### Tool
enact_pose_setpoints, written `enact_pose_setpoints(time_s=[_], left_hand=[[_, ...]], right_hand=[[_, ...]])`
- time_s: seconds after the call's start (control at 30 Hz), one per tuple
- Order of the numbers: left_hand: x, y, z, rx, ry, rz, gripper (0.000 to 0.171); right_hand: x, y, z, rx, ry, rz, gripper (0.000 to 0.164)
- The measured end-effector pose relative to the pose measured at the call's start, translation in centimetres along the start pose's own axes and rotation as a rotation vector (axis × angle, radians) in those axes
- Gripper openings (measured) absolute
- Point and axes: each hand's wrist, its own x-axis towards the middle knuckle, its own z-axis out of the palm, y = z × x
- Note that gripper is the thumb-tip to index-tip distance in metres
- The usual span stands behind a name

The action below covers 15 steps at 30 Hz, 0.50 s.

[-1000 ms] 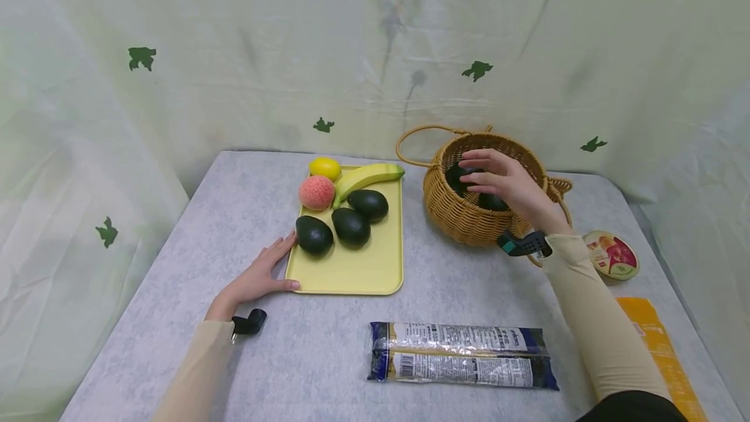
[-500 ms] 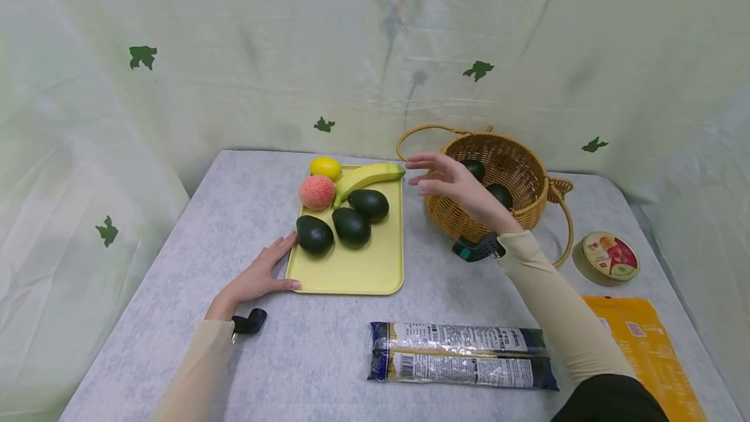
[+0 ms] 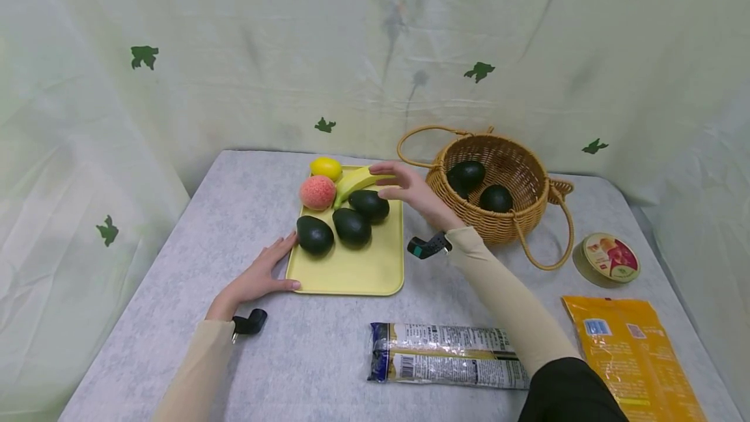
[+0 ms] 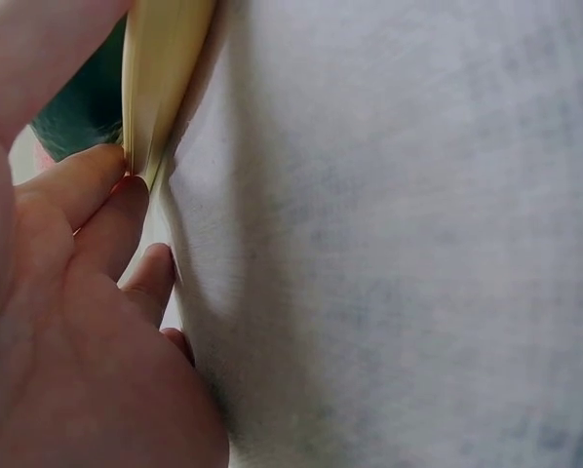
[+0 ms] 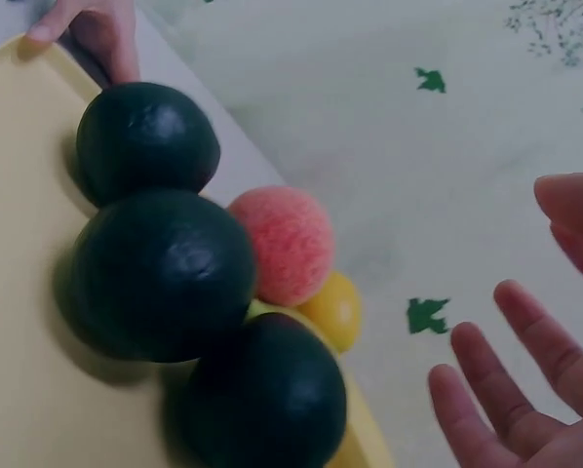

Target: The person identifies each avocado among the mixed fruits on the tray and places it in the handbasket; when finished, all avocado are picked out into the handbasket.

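Observation:
My left hand [image 3: 262, 277] rests at the left edge of a yellow tray [image 3: 375, 272], its fingers and thumb touching the rim. On the tray lie three dark avocados, the nearest avocado [image 3: 315, 236] close to my left fingertips. Behind them are a pink peach-like fruit [image 3: 318, 192], a lemon [image 3: 325, 168] and a banana [image 3: 354, 182]. Over the tray's right side hovers my right hand [image 3: 418, 194], fingers spread and holding nothing, hiding part of the banana. In the right wrist view, those fingers [image 5: 482, 390] stand apart from the fruit.
A wicker basket [image 3: 489, 226] with two avocados [image 3: 495, 198] inside stands right of the tray, its handles spread outward. Nearer the front are a blue-ended clear packet [image 3: 445, 353], a round tin [image 3: 609, 259] and an orange bag [image 3: 633, 350]. A leaf-patterned curtain [image 3: 263, 51] hangs behind the table.
My right hand has moved left from over the basket to above the tray's right side, uncovering the avocados in the basket. My left hand has stayed put.

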Motion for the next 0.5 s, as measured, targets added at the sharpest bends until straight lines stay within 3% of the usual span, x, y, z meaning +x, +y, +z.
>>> enact_pose_setpoints(time_s=[0.1,0.27,0.5], left_hand=[[0.0,0.0,0.0,-0.002,-0.003,-0.01,0.102],[0.0,-0.1,0.0,-0.007,-0.005,-0.01,0.102],[0.0,0.0,0.0,-0.009,-0.006,-0.005,0.102]], right_hand=[[0.6,1.0,0.3,-0.004,0.027,-0.014,0.046],[1.3,2.4,0.4,-0.032,0.033,0.038,0.045],[2.3,3.8,0.2,-0.117,-0.055,0.068,0.046]])
